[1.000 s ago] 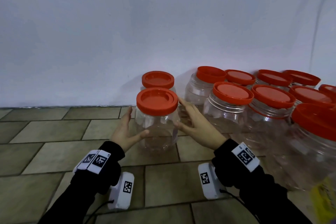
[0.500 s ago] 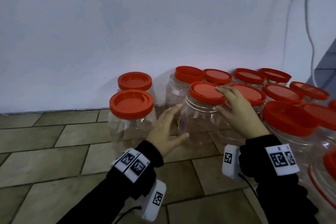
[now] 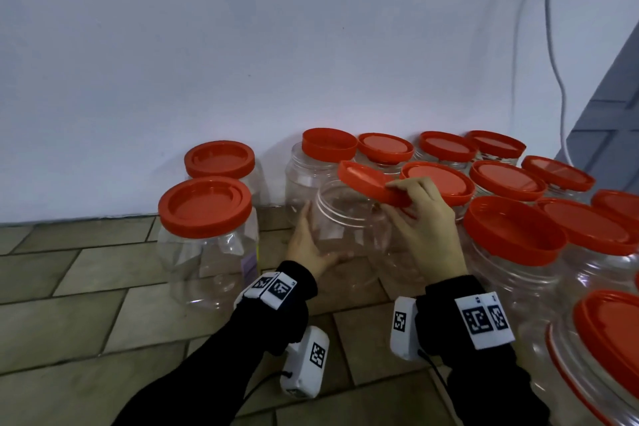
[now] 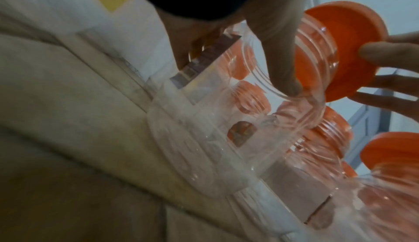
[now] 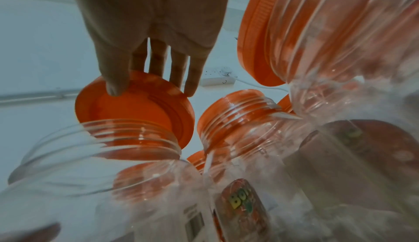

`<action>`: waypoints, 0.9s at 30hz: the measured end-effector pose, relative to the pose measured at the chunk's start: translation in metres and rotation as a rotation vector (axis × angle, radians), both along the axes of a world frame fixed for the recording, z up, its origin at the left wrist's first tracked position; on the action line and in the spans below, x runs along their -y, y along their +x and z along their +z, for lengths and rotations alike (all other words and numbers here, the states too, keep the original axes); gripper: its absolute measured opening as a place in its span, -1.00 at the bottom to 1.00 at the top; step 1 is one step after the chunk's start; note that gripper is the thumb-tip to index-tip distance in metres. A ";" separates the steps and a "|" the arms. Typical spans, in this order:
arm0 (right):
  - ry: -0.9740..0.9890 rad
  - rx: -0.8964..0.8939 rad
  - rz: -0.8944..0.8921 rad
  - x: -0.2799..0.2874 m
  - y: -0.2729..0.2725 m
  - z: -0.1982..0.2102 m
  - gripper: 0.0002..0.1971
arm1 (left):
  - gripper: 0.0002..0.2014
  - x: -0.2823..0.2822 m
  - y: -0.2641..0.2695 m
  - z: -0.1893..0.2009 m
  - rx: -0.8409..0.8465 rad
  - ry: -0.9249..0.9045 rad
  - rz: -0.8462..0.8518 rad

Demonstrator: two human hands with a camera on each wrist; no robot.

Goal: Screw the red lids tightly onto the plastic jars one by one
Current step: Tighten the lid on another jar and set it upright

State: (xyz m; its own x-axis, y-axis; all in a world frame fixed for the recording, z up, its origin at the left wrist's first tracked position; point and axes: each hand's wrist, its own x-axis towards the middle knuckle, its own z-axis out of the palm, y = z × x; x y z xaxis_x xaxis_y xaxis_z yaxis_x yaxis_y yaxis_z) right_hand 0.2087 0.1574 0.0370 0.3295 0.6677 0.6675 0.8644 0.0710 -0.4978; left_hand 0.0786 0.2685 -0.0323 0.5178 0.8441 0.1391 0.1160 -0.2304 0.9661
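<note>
Lifting the lid [image 3: 371,187] off since a moment ago, the right hand [image 3: 427,235] pinches it tilted; the left hand [image 3: 307,245] grips the open jar [image 3: 345,218], so screwing comes next.

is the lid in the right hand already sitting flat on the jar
No, the right hand holds the red lid tilted above the open mouth of the clear jar, which the left hand steadies.
</note>
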 end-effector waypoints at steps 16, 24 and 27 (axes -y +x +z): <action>-0.049 -0.362 0.276 0.036 -0.046 0.012 -0.80 | 0.09 0.073 -0.141 0.023 -0.059 0.316 -0.168; -0.178 -0.447 0.410 0.041 -0.083 -0.019 -0.78 | 0.11 0.094 -0.179 0.033 -0.100 0.335 -0.185; -0.201 -0.441 0.430 0.043 -0.095 -0.024 -0.80 | 0.10 0.097 -0.187 0.036 -0.125 0.352 -0.199</action>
State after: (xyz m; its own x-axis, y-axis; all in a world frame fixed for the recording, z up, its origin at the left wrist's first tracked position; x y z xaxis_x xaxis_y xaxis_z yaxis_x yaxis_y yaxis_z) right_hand 0.1135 0.1141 0.0131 0.2192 0.8992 0.3787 0.4913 0.2336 -0.8391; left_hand -0.1089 0.1716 0.0037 0.6973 0.6378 0.3271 0.1470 -0.5739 0.8056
